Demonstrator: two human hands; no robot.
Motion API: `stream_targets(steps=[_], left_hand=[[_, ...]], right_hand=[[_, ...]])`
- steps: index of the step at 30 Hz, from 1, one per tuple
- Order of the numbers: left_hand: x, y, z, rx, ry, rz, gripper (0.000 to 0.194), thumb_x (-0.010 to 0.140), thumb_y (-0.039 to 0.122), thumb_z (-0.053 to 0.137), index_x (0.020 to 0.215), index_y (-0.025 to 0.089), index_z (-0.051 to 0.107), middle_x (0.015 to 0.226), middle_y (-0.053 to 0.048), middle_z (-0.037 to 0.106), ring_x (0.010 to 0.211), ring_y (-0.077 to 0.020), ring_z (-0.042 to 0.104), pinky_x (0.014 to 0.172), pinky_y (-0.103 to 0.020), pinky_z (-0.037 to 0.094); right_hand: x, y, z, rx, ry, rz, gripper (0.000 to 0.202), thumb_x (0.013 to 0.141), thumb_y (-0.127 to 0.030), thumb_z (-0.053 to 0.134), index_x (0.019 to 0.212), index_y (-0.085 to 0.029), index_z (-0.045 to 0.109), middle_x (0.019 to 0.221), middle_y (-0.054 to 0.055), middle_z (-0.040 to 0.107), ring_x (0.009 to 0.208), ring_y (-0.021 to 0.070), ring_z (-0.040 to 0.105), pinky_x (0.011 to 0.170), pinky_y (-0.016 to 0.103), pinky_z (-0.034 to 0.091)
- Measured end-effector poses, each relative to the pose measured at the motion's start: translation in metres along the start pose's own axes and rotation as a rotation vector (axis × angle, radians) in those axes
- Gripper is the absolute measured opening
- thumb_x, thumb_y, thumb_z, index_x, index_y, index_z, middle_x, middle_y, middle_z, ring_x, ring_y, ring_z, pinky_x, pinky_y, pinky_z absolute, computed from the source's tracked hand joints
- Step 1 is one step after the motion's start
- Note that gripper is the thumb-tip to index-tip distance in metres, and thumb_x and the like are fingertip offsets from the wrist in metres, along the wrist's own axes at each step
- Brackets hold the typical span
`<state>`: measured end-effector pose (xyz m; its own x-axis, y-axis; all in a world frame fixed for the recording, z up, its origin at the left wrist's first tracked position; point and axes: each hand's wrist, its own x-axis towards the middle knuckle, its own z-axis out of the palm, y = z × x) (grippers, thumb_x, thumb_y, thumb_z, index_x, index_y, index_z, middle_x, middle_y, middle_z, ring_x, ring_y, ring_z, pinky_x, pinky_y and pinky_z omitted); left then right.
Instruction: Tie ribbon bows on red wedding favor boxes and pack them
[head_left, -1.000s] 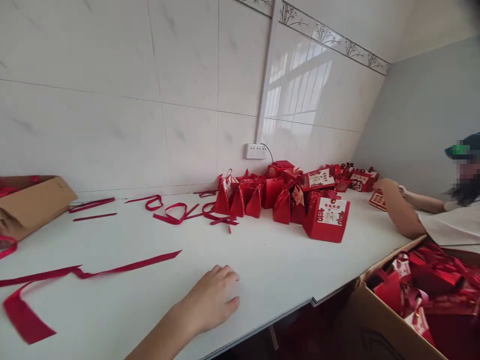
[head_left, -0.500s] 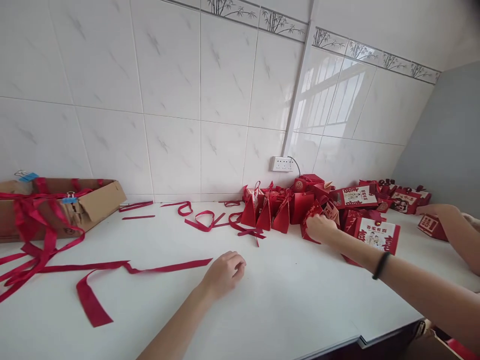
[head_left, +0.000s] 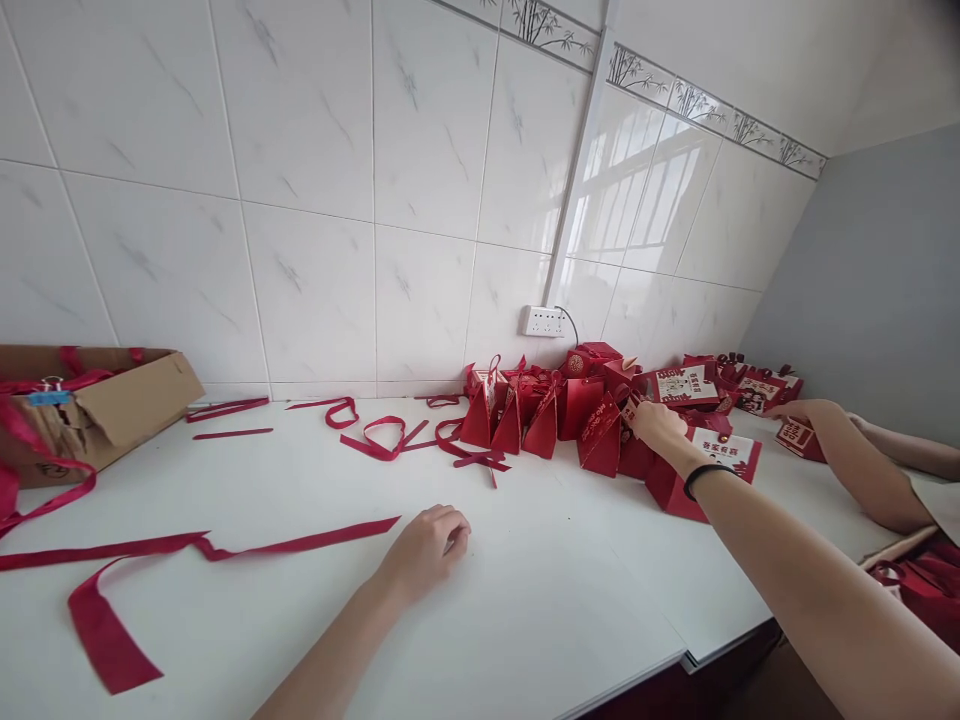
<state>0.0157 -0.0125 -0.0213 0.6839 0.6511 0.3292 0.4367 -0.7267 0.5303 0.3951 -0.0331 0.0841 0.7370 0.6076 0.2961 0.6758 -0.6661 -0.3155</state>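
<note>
Your left fingers (head_left: 448,520) curl together near ribbon (head_left: 315,540). Your right fingers (head_left: 646,416) seem touching red box (head_left: 602,440); closed or apart, I cannot tell.

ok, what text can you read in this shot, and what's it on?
"吾家有", last character unclear: white panel on the front red box
"囍", blurred, likely: small red box by the co-worker's hand
Gold lettering on the red box nearest the right hand: too small
Cardboard box mark, other panels: unreadable

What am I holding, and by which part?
The left hand looks empty. The right hand is among the red boxes; whether it grips one can't be told.
</note>
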Motion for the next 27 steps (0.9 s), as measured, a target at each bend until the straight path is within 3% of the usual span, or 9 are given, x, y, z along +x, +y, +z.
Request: stream_targets(steps=[2, 6, 11, 15, 17, 19, 21, 23, 27], left_hand=[[0.0, -0.001, 0.0, 0.012, 0.002, 0.011, 0.025, 0.086, 0.022, 0.035, 0.074, 0.02, 0.057, 0.073, -0.002, 0.061, 0.066, -0.0155, 0.053, 0.067, -0.031, 0.047], [0.001, -0.003, 0.004, 0.015, -0.01, 0.004, 0.024, 0.086, 0.021, 0.035, 0.08, 0.019, 0.059, 0.077, -0.003, 0.063, 0.075, -0.0186, 0.055, 0.078, -0.038, 0.048], [0.001, 0.005, 0.009, -0.206, 0.076, -0.141, 0.03, 0.088, 0.034, 0.039, 0.11, 0.022, 0.055, 0.097, -0.006, 0.063, 0.094, -0.0237, 0.058, 0.076, -0.038, 0.051], [0.0, 0.009, 0.004, -0.359, 0.43, -0.075, 0.036, 0.088, 0.044, 0.044, 0.116, 0.022, 0.048, 0.114, -0.01, 0.057, 0.106, -0.0247, 0.055, 0.083, -0.041, 0.05], [-0.001, 0.008, -0.004, -0.403, 0.66, 0.034, 0.048, 0.083, 0.048, 0.05, 0.122, 0.022, 0.042, 0.125, -0.012, 0.051, 0.118, -0.0268, 0.05, 0.094, -0.045, 0.046], [-0.003, 0.008, -0.016, -0.442, 0.787, 0.1, 0.055, 0.079, 0.049, 0.056, 0.124, 0.02, 0.041, 0.127, -0.013, 0.049, 0.12, -0.0277, 0.048, 0.097, -0.045, 0.044], [-0.005, 0.011, -0.028, -0.471, 0.765, 0.086, 0.046, 0.078, 0.045, 0.059, 0.114, 0.019, 0.049, 0.115, -0.011, 0.057, 0.11, -0.0253, 0.056, 0.093, -0.041, 0.047], [-0.006, 0.018, -0.037, -0.499, 0.705, 0.026, 0.027, 0.078, 0.037, 0.061, 0.098, 0.019, 0.055, 0.096, -0.006, 0.063, 0.094, -0.0209, 0.062, 0.083, -0.034, 0.051], [-0.006, 0.03, -0.04, -0.562, 0.68, -0.044, 0.015, 0.08, 0.032, 0.062, 0.082, 0.019, 0.057, 0.079, -0.002, 0.064, 0.076, -0.0158, 0.063, 0.071, -0.026, 0.052]], right_hand=[[-0.001, -0.001, -0.012, 0.001, 0.019, 0.01, 0.022, 0.087, -0.023, 0.058, 0.102, -0.008, 0.061, 0.101, 0.015, 0.062, 0.096, 0.0248, 0.06, 0.081, 0.042, 0.049], [-0.013, -0.012, -0.056, 0.057, 0.218, -0.117, 0.025, 0.092, -0.019, 0.042, 0.101, -0.001, 0.058, 0.106, 0.029, 0.055, 0.093, 0.0312, 0.06, 0.07, 0.039, 0.044], [-0.05, -0.04, -0.093, 0.191, 0.445, -0.385, 0.018, 0.093, -0.028, 0.042, 0.096, -0.015, 0.053, 0.109, 0.018, 0.055, 0.083, 0.0206, 0.057, 0.062, 0.031, 0.043], [-0.096, -0.077, -0.063, 0.563, 0.42, -0.843, 0.009, 0.085, -0.019, 0.047, 0.076, -0.02, 0.049, 0.084, 0.009, 0.058, 0.075, 0.0192, 0.055, 0.059, 0.03, 0.045], [-0.123, -0.097, -0.031, 0.691, 0.2, -1.036, 0.013, 0.084, -0.019, 0.047, 0.071, -0.02, 0.048, 0.073, 0.005, 0.055, 0.069, 0.017, 0.053, 0.061, 0.03, 0.044], [-0.15, -0.113, 0.002, 0.775, -0.13, -1.084, 0.019, 0.085, -0.024, 0.049, 0.067, -0.021, 0.043, 0.068, 0.002, 0.054, 0.061, 0.0141, 0.051, 0.055, 0.027, 0.042], [-0.171, -0.123, 0.029, 0.872, -0.31, -1.025, 0.024, 0.086, -0.031, 0.049, 0.066, -0.021, 0.04, 0.065, 0.0, 0.051, 0.058, 0.0127, 0.049, 0.052, 0.025, 0.04], [-0.183, -0.126, 0.042, 0.945, -0.356, -0.948, 0.03, 0.088, -0.037, 0.047, 0.065, -0.021, 0.039, 0.064, -0.001, 0.048, 0.058, 0.0127, 0.048, 0.051, 0.025, 0.04], [-0.184, -0.122, 0.026, 0.833, -0.257, -1.017, 0.024, 0.087, -0.041, 0.052, 0.083, -0.018, 0.057, 0.084, 0.007, 0.06, 0.079, 0.0195, 0.055, 0.062, 0.03, 0.047]])
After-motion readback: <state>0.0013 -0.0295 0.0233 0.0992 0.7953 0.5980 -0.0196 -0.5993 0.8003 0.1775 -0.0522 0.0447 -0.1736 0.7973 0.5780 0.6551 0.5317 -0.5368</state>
